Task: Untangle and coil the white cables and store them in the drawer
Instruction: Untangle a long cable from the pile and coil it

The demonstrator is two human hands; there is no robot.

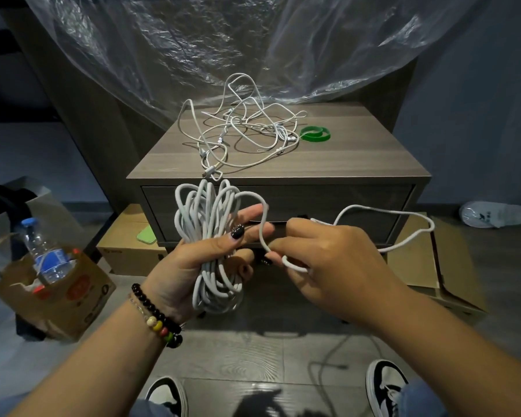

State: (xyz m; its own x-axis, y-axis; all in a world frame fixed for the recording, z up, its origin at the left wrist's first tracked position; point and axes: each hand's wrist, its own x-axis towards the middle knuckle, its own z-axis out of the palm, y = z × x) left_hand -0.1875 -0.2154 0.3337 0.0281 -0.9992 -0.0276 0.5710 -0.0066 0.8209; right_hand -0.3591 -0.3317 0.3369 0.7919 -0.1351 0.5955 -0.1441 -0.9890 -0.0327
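Left hand (193, 263) grips coiled cable (214, 236); right hand (322, 260) pinches strand.

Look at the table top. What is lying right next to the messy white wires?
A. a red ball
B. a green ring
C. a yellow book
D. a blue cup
B: a green ring lies on the wooden table top, at the right edge of the messy white wires.

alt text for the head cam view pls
The left hand grips a coiled white cable while the right hand pinches its loose end; behind, tangled white cables lie on a nightstand with its drawer closed.
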